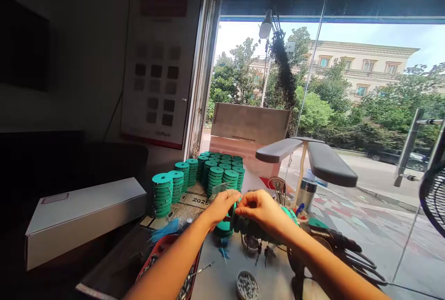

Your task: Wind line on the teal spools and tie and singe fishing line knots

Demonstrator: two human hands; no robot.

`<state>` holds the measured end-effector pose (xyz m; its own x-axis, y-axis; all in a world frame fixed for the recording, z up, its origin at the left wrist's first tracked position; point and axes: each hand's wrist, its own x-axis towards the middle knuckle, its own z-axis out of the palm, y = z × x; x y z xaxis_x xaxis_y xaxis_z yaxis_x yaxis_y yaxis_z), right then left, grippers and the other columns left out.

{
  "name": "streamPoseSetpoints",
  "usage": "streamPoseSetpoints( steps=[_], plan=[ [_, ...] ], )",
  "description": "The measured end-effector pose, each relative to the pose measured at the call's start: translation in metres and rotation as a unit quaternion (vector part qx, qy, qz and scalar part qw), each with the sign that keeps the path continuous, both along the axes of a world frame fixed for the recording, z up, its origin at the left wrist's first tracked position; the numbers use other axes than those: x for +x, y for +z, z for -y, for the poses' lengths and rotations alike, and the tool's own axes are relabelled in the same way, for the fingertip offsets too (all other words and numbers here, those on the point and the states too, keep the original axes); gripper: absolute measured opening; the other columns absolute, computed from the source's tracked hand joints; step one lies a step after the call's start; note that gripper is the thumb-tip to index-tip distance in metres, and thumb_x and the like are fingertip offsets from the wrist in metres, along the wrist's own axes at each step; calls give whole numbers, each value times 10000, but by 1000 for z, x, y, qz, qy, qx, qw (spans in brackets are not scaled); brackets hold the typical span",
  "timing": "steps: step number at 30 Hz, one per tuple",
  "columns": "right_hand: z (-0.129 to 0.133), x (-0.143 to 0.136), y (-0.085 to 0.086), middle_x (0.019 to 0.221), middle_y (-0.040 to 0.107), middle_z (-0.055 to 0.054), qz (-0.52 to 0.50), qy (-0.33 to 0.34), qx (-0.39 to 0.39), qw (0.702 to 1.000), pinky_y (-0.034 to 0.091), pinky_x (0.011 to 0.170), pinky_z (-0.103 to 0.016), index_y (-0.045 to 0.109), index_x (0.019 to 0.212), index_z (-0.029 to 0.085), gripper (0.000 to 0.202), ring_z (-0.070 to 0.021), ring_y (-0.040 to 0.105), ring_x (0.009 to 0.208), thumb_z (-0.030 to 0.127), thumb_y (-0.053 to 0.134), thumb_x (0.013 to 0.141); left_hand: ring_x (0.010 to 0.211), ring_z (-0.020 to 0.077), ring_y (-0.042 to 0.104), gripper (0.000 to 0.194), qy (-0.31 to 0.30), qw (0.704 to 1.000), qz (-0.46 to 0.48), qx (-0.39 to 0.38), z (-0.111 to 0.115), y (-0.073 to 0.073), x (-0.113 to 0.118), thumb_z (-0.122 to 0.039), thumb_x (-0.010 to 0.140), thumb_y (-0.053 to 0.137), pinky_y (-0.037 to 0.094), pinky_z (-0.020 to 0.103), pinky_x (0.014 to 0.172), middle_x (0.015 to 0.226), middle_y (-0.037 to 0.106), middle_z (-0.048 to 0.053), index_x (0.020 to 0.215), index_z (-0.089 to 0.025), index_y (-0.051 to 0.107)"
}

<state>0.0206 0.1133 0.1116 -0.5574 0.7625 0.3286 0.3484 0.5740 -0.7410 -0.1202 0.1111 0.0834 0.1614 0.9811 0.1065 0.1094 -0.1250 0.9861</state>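
Observation:
Both hands meet at the middle of the worktable, over a dark-and-green ribbed row of spools (pixel 255 228) lying sideways. My left hand (pixel 222 206) is closed at the left end of this row, its fingers against a green spool there. Thumb and fingertips of my right hand (pixel 257 208) are pinched together just beside it; whatever they hold is too small to make out. Green shows again behind my right wrist. Under my left hand stands another green spool (pixel 223 229), partly covered. Stacks of green spools (pixel 215 177) stand behind my hands.
A round dish of small whitish pieces (pixel 248 286) sits in front, with a red tray of metal parts (pixel 163 246) to its left. A white box (pixel 86 214) lies far left. A dark lamp with flat panels (pixel 306 151) rises at right, near a metal cup (pixel 306 192).

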Motion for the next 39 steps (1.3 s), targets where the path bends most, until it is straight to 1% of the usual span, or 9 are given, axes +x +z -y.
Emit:
streamPoseSetpoints(
  steps=[5, 11, 15, 20, 25, 31, 35, 37, 39],
  plan=[
    [2, 0, 2, 489, 430, 37, 16, -3, 8, 1000, 262, 486, -241, 509, 511, 158, 134, -106, 341, 484, 228, 577, 602, 631, 127, 462, 296, 0, 1000, 2, -3, -1, -1, 0, -488, 743, 481, 370, 249, 529, 681, 504, -40, 769, -197, 531],
    [-6, 2, 5, 476, 354, 63, 18, 39, -30, 999, 212, 450, -223, 469, 501, 166, 161, -84, 274, 467, 251, 553, 610, 683, 147, 500, 370, 21, 999, 6, -24, -3, -2, 1, -523, 761, 458, 379, 251, 529, 761, 562, -14, 898, -196, 562],
    [-13, 3, 4, 480, 336, 69, 15, 59, -50, 997, 188, 446, -224, 447, 497, 171, 217, -79, 251, 469, 313, 569, 608, 671, 147, 512, 417, 27, 999, 7, -35, -4, -2, 2, -571, 749, 448, 368, 242, 523, 723, 564, -16, 887, -195, 565],
    [-15, 3, 3, 491, 359, 62, 15, 59, -48, 997, 208, 456, -221, 458, 503, 165, 207, -80, 271, 479, 306, 569, 606, 673, 151, 506, 405, 23, 999, 8, -34, -3, -2, 2, -567, 749, 447, 372, 254, 533, 722, 560, -20, 873, -200, 565],
    [-12, 1, 3, 497, 408, 52, 25, 46, -38, 998, 240, 455, -216, 478, 507, 158, 168, -84, 314, 477, 257, 582, 595, 702, 161, 504, 380, 25, 999, 3, -32, -2, -1, 2, -556, 749, 452, 369, 263, 551, 736, 564, -23, 851, -212, 577],
    [-6, -2, 2, 462, 395, 71, 44, 8, -6, 999, 247, 446, -212, 477, 494, 164, 168, -85, 333, 466, 153, 617, 586, 700, 169, 499, 412, 24, 999, 1, -30, -5, -3, 1, -581, 747, 442, 373, 294, 576, 763, 575, -14, 871, -216, 587],
    [-2, -7, 7, 462, 407, 75, 53, -21, 30, 998, 253, 452, -214, 449, 485, 173, 208, -87, 351, 464, 79, 611, 576, 672, 169, 493, 444, 17, 1000, 4, -26, -7, -5, 0, -604, 736, 445, 370, 306, 575, 728, 570, -11, 895, -216, 590],
    [4, -6, 12, 473, 408, 78, 50, -30, 51, 997, 264, 458, -214, 437, 503, 180, 222, -90, 358, 470, 70, 615, 574, 666, 167, 492, 459, 12, 1000, 8, -16, -8, -6, 0, -619, 727, 446, 373, 305, 574, 733, 566, -7, 871, -208, 592],
    [13, -1, 12, 541, 451, 64, 28, -45, 80, 995, 309, 500, -215, 460, 577, 185, 184, -105, 405, 527, 114, 625, 615, 663, 159, 483, 479, 12, 1000, 13, 6, -9, -6, 0, -638, 706, 459, 371, 291, 573, 723, 553, -4, 807, -188, 589]
  ],
)
